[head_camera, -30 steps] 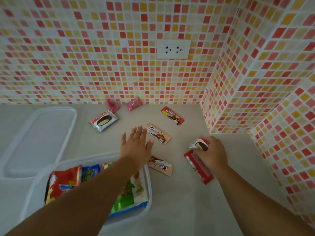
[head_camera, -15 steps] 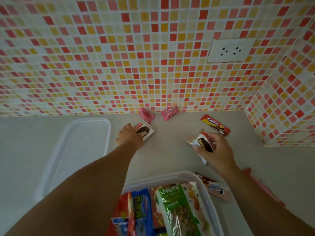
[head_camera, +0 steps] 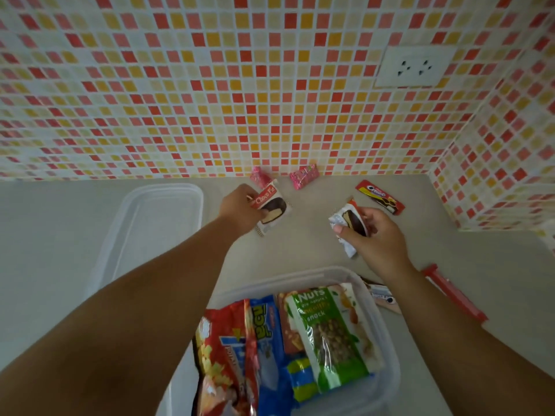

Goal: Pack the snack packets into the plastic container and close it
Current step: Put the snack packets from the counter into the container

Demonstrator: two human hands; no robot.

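Between lid (head_camera: 144, 223) and container rim (head_camera: 300, 276), bare counter (head_camera: 234, 265) lies open.

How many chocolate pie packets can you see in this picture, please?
2. One chocolate pie packet is in the left hand, the other in the right hand, both above the counter. More may lie hidden in the container.

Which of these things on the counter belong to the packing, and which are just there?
Packing: plastic container, lid, Choco Pie packet in left hand, packet in right hand, pink packets, Oreo packet.
Just there: wall socket, tiles.
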